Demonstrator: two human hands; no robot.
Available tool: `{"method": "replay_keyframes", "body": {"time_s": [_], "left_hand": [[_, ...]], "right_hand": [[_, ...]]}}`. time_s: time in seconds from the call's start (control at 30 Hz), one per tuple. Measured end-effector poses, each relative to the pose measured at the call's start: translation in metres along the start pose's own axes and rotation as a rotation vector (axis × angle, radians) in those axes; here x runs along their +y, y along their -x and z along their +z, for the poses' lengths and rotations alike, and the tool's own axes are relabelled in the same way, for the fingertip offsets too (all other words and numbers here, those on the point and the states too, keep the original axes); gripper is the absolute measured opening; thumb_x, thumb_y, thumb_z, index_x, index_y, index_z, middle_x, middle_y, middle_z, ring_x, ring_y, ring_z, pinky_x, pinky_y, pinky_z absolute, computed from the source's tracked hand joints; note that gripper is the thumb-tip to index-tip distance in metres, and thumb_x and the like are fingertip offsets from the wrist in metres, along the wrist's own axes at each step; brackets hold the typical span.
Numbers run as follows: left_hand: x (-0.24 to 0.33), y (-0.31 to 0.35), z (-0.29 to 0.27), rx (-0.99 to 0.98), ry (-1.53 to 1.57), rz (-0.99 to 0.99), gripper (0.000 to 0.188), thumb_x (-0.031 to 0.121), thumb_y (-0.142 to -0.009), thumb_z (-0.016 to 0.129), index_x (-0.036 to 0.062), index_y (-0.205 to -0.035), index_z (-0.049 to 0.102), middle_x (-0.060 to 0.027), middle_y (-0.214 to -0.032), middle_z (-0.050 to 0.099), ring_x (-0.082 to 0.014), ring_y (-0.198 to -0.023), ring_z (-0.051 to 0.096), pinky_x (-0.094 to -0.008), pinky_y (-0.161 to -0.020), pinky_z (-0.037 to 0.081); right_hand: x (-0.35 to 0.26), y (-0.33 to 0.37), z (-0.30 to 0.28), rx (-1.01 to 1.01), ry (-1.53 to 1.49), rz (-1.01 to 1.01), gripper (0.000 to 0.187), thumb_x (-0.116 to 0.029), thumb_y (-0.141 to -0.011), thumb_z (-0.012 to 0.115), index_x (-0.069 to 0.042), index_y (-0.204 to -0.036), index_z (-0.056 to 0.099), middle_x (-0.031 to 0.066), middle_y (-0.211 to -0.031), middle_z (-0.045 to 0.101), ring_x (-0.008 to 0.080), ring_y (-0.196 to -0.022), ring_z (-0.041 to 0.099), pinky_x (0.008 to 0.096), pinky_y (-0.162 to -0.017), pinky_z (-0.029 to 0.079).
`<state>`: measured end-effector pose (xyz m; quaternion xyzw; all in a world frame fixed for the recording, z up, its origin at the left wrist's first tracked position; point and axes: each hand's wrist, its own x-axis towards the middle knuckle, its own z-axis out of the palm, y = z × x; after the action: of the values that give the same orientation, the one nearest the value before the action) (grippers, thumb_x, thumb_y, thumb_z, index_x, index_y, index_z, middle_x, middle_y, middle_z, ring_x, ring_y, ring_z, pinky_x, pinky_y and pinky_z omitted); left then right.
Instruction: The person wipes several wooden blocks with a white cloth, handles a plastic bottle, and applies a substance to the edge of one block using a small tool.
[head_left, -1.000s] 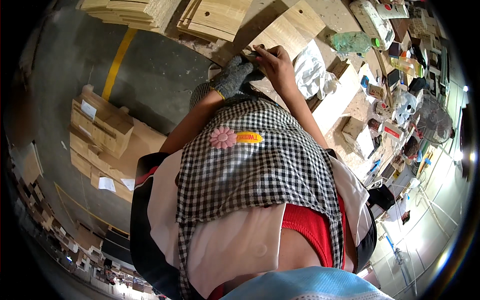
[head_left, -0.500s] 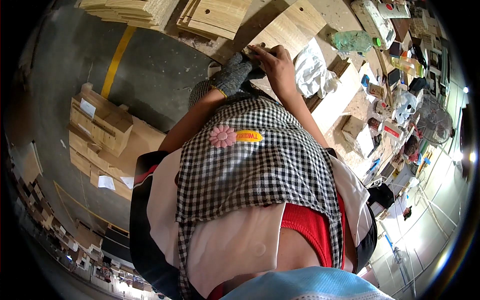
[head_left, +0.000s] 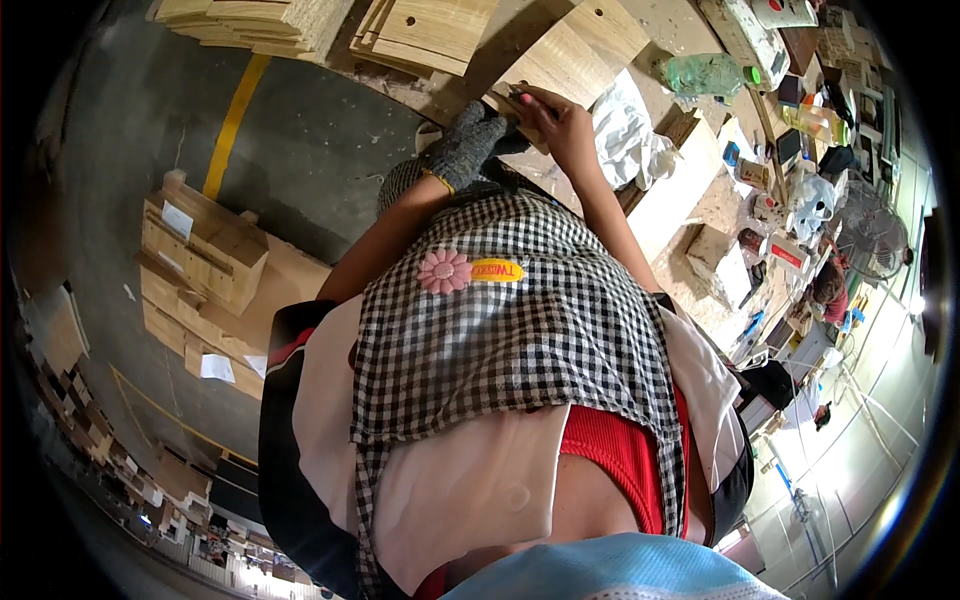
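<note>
A light wood-grain board (head_left: 578, 62) lies on the bench ahead of me, with a round hole near its far end. My left hand (head_left: 466, 145), in a grey knit glove, is closed at the board's near corner. Its fingertips are partly hidden beside a dark shape, so what it grips is unclear. My right hand (head_left: 562, 122) is bare, with its fingers pinched together over the board's near end. A small dark item shows at those fingertips, too small to name.
Stacked wooden panels (head_left: 425, 35) sit left of the board. To its right are crumpled white plastic (head_left: 632, 130), a green-tinted bottle (head_left: 705, 74) and a long wooden piece (head_left: 680, 190). Assembled wooden parts (head_left: 205, 250) stand on the left floor. A fan (head_left: 872, 230) is far right.
My right hand has shifted slightly right, its fingers more curled and pinched. The gloved left hand has moved a little down and left. The board's near hole is now covered.
</note>
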<state>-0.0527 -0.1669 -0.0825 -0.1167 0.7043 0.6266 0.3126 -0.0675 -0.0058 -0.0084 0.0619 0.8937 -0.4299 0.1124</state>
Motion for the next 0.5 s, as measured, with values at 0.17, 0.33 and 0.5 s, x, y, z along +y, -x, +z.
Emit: {"method": "replay_keyframes", "body": {"time_s": [0.17,0.33,0.5], "left_hand": [[0.016,0.006,-0.001,-0.017,-0.059,-0.011,0.033,0.028,-0.095,0.054,-0.0039,-0.105,0.058,-0.0185,-0.101,0.062,-0.0265,-0.091,0.060,-0.0390,-0.078,0.049],[-0.035,-0.017,0.002,-0.004,-0.242,0.296,0.028,0.023,-0.096,0.051,-0.0027,-0.104,0.059,-0.0173,-0.100,0.062,-0.0252,-0.092,0.060,-0.0378,-0.078,0.049],[0.005,0.008,0.001,-0.156,0.398,0.075,0.046,0.034,-0.087,0.062,-0.0048,-0.110,0.053,-0.0236,-0.106,0.064,-0.0359,-0.099,0.061,-0.0433,-0.084,0.048]], "right_hand": [[-0.007,-0.002,0.002,-0.072,0.033,0.148,0.027,-0.030,-0.095,0.062,-0.012,-0.112,0.073,0.0138,-0.072,0.071,0.0204,-0.066,0.071,0.0324,-0.061,0.052],[-0.002,-0.004,0.008,0.021,0.124,0.067,0.027,-0.032,-0.094,0.063,-0.013,-0.109,0.074,0.0146,-0.068,0.068,0.0198,-0.063,0.070,0.0331,-0.058,0.051],[-0.003,0.000,0.006,0.017,0.099,0.012,0.026,-0.027,-0.095,0.064,-0.009,-0.111,0.073,0.0102,-0.066,0.066,0.0131,-0.059,0.063,0.0281,-0.055,0.048]]}}
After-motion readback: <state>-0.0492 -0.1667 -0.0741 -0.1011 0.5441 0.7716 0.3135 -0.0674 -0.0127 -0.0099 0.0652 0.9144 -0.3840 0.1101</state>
